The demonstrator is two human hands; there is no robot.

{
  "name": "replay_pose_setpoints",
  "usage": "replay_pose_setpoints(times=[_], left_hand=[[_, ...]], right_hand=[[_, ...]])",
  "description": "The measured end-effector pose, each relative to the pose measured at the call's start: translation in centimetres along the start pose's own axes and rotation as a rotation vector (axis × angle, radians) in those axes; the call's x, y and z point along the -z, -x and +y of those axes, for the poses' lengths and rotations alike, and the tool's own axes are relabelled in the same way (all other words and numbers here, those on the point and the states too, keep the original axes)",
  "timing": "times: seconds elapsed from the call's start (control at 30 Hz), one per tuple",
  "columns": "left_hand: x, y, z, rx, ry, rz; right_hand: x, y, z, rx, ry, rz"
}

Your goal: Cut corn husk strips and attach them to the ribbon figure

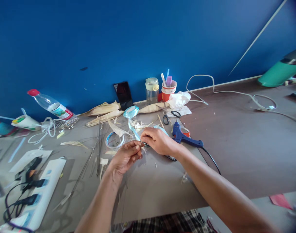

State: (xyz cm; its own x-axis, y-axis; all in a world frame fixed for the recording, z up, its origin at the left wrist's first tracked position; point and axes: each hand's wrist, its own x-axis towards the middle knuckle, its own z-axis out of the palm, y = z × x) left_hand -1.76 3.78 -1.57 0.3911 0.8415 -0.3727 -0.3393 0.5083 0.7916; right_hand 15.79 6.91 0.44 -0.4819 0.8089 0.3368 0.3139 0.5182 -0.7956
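My left hand (pixel 127 156) is closed, thumb and fingertips pinched on something small that I cannot make out. Fingertip to fingertip with it, my right hand (pixel 159 140) is closed and bent over, its grip hidden under the knuckles. A light blue ribbon (pixel 133 127) runs down from its roll (pixel 131 112) to the fingers; which hand has it, I cannot tell. Thin pale strands stick out below the fingertips. Left of the hands lies a ring-shaped roll (pixel 106 141). A blue glue gun (pixel 184 136) rests just right of my right hand, with black-handled scissors (pixel 165 119) behind.
Dried corn husks (pixel 105 111), thin wires (pixel 98 152) and scraps cover the table's middle. Along the blue wall stand a phone (pixel 123 95), a jar (pixel 152 90) and paper cups (pixel 169 92). A bottle (pixel 53 106) leans at left, above a power strip (pixel 47 191). Cables cross the right side.
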Motion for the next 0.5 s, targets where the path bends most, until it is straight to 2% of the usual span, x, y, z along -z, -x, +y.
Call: replay_pose_setpoints(times=[0.3,0.5], left_hand=[[0.01,-0.14,-0.15,0.002,0.004,0.006],[-0.1,0.0,0.11,-0.03,0.0,0.083]], right_hand=[[-0.13,-0.01,0.12,-0.007,-0.028,0.003],[-0.14,0.01,0.0,-0.021,-0.051,0.031]])
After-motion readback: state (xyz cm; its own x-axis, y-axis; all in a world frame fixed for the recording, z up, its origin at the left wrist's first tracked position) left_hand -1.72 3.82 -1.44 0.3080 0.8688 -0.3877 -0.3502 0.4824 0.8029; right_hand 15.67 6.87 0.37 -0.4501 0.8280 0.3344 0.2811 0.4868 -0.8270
